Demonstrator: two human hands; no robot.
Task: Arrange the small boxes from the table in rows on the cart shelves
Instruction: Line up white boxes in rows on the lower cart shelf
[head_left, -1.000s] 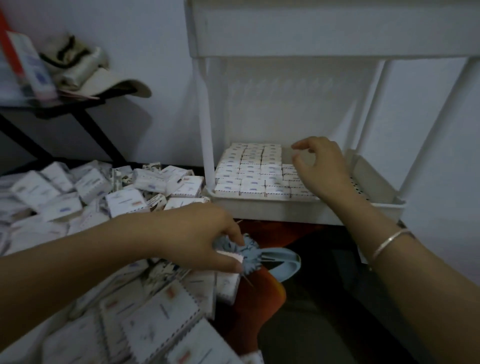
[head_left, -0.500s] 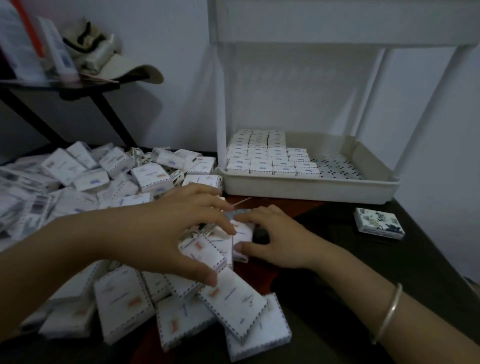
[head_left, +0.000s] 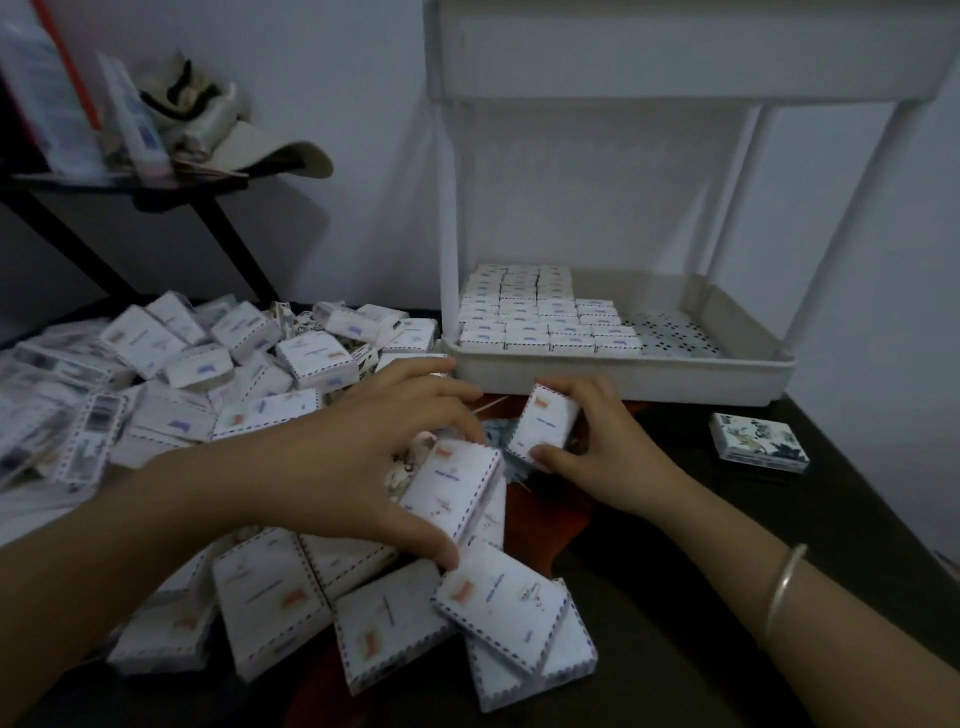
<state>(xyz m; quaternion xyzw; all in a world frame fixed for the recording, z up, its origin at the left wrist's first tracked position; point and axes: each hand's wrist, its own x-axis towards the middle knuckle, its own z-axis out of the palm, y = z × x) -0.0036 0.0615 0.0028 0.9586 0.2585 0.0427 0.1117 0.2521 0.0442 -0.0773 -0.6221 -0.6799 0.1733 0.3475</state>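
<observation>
A heap of small white boxes (head_left: 171, 395) with dashed borders covers the left of the dark table. My left hand (head_left: 358, 462) reaches over the heap and grips one small box (head_left: 457, 486) between thumb and fingers. My right hand (head_left: 608, 452) holds another small box (head_left: 545, 423), tilted up off the table, thumb on its near end. Behind them stands the white cart (head_left: 613, 379). Its lower shelf holds several neat rows of boxes (head_left: 530, 317) on the left side; the perforated right part (head_left: 670, 332) is bare.
A blue-patterned box (head_left: 758, 441) lies alone on the table at the right. A red cloth (head_left: 540, 519) shows under the boxes. A black side shelf (head_left: 156, 187) at the upper left carries a cap and packets. The cart's upper shelf (head_left: 649, 47) overhangs the lower one.
My right hand left the cart shelf, came down to the table and picked up a box, now raised on end. My left hand closed on a box in the heap.
</observation>
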